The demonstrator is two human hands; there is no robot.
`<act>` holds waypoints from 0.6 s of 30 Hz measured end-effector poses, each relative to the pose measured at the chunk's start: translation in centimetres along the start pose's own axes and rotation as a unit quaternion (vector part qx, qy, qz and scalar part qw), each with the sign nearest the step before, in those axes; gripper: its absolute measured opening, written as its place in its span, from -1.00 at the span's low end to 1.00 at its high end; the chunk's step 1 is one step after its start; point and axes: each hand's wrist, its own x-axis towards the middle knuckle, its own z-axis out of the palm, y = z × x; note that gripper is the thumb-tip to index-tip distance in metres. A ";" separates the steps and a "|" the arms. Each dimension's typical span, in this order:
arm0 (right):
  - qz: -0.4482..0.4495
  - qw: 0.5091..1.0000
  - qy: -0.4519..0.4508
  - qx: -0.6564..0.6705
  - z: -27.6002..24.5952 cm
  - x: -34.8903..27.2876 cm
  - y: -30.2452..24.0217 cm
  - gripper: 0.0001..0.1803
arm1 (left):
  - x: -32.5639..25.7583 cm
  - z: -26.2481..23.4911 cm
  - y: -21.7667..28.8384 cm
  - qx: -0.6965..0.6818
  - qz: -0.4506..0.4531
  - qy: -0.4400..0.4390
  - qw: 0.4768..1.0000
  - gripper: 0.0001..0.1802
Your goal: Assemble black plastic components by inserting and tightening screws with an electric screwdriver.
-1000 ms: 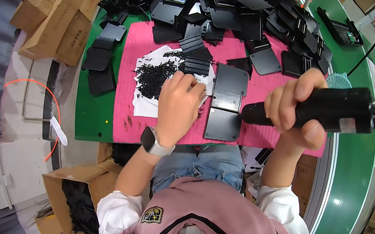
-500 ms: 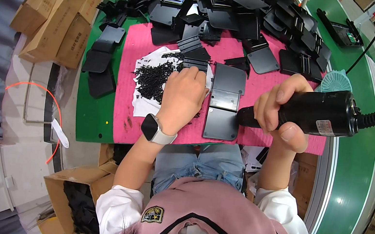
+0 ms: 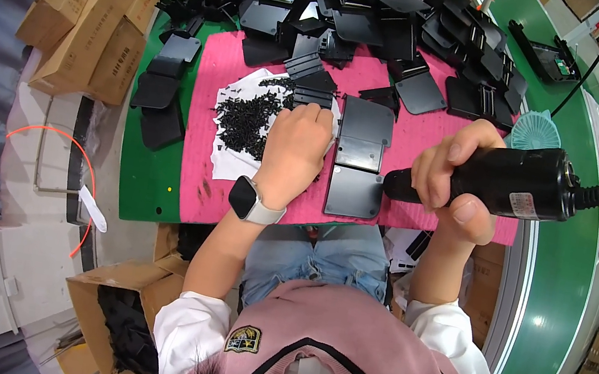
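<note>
My right hand [image 3: 458, 177] is wrapped round a black corded electric screwdriver [image 3: 519, 183], held sideways with its nose to the left. That nose ends at the right edge of a black plastic hinged-looking panel [image 3: 355, 193], which lies lengthwise on the pink mat. My left hand [image 3: 297, 143], with a watch [image 3: 244, 198] on its wrist, has its fingers curled together at a ridged black plastic part [image 3: 314, 97]. Its fingertips are hidden, and what they hold, if anything, cannot be made out. Beside that hand many small black screws [image 3: 240, 124] lie heaped on a white cloth [image 3: 228, 168].
Black plastic panels [image 3: 360, 28] are piled along the far side of the pink mat [image 3: 196, 198]. More panels [image 3: 162, 91] overlap on the green table [image 3: 129, 183] at left. A teal fan-shaped dish [image 3: 535, 132] stands right of the mat. An open carton [image 3: 88, 310] sits at lower left.
The view has shifted slightly, so the table sits a little higher in it. Both hands keep nearly the same pose, the right still round the screwdriver.
</note>
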 end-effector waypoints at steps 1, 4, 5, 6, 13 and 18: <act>0.002 1.000 0.004 0.002 0.0 0.0 -0.1 -0.51 | -0.1 -0.1 0.0 -0.001 -0.001 -0.001 1.000 -0.88; 0.003 1.000 0.009 0.001 -0.1 0.0 -0.1 -0.51 | -0.3 -0.5 0.3 0.019 0.013 0.007 1.000 -0.88; 0.000 1.000 0.010 -0.002 -0.1 -0.1 -0.1 -0.51 | -0.4 -0.7 0.4 0.037 0.015 0.008 0.999 -0.88; 0.002 1.000 0.011 -0.002 -0.1 -0.1 -0.1 -0.51 | -0.4 -0.7 0.5 0.055 0.017 0.009 0.998 -0.89; -0.001 1.000 0.016 -0.001 0.0 -0.3 -0.1 -0.50 | -0.2 -0.3 -0.5 0.034 0.011 -0.010 0.999 -0.86; -0.003 1.000 -0.001 0.004 -0.2 -0.3 -0.4 -0.50 | 0.0 -0.1 -0.5 -0.020 -0.010 0.022 1.000 -0.88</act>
